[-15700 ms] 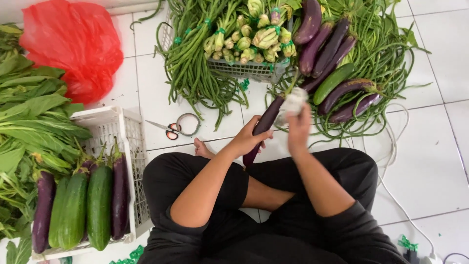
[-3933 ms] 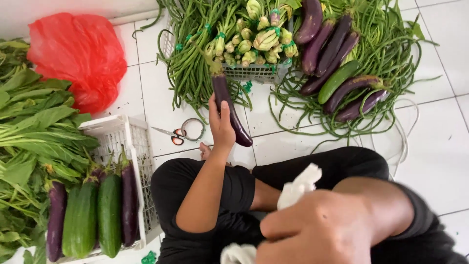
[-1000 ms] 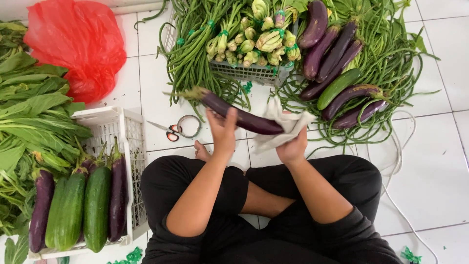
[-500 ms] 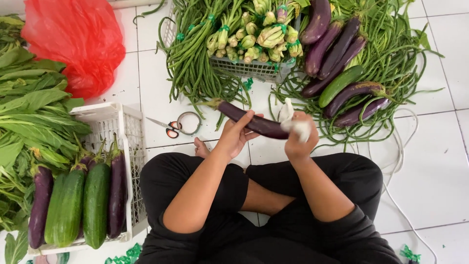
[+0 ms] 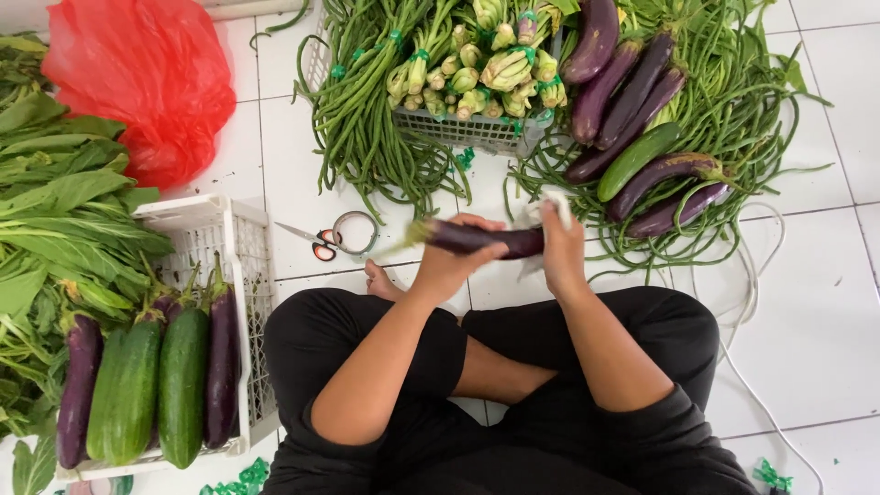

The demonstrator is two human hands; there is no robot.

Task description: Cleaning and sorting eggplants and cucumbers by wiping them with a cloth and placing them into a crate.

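Dark purple and glossy, the long slim eggplant (image 5: 477, 239) lies nearly level across the front of the seated person, above the crossed legs and over the white tiled floor (image 5: 825, 302), its long axis running left to right with the green stem end pointing toward the scissors side. The left hand (image 5: 456, 259) is closed around its middle, fingers curled over the top, so the fruit's stem end sticks out to that hand's outer side. The right hand (image 5: 561, 240) meets the opposite, blunt end, its grip shut on a crumpled white cloth (image 5: 539, 213) pressed against the skin there; both hands are on the fruit, one at each half, the right at the tip. Just beyond the left hand, on the floor, lie orange-handled scissors (image 5: 316, 243) beside a ring of clear tape (image 5: 355, 232). Farther off sits a heap of purple eggplants (image 5: 632, 101) on long green beans (image 5: 367, 119), and a white plastic crate (image 5: 234, 275) holding cucumbers and eggplants stands to the person's left, by leafy greens (image 5: 55, 202) and a red plastic bag (image 5: 147, 82).
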